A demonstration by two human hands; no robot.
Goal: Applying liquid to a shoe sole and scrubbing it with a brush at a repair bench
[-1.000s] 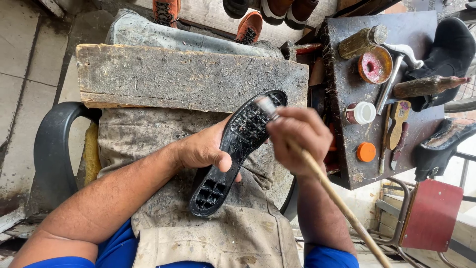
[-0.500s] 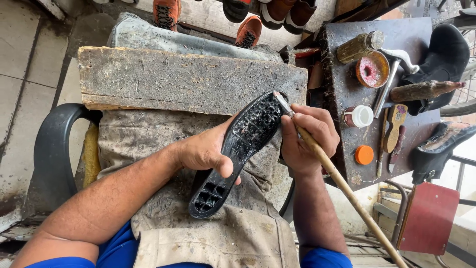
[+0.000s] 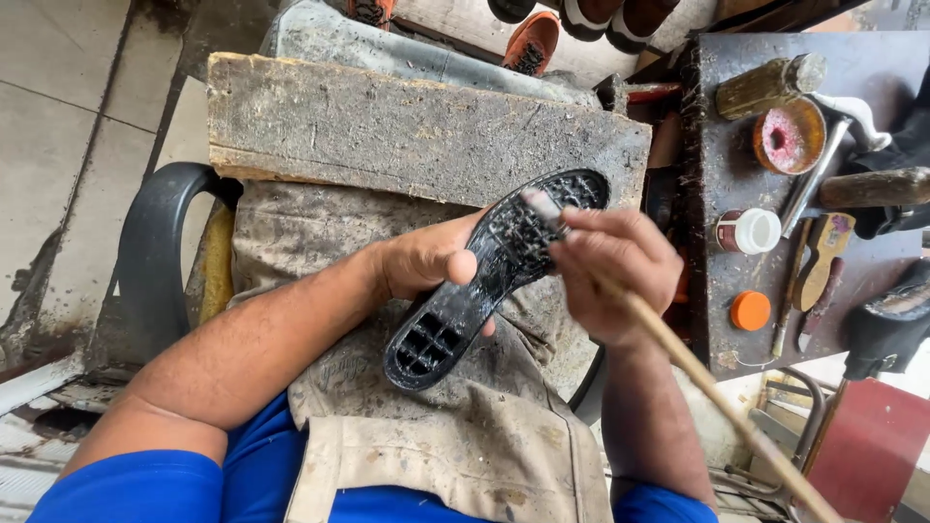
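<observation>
Brush shifted down sole, bristles blurred

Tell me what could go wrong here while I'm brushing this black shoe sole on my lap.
The long brush stick trails past your right side toward the small table; a swing could knock the open tin or white-capped jar. The black sole is steadied only by the left hand over the apron, so it may slip. Whatever the brush carries could smear the left fingers beside the bristles.

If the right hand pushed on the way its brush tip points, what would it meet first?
The right hand aims its brush up-left, so the bristles already meet the black shoe sole; past that, probably the wooden board, though depth is unclear.
</observation>
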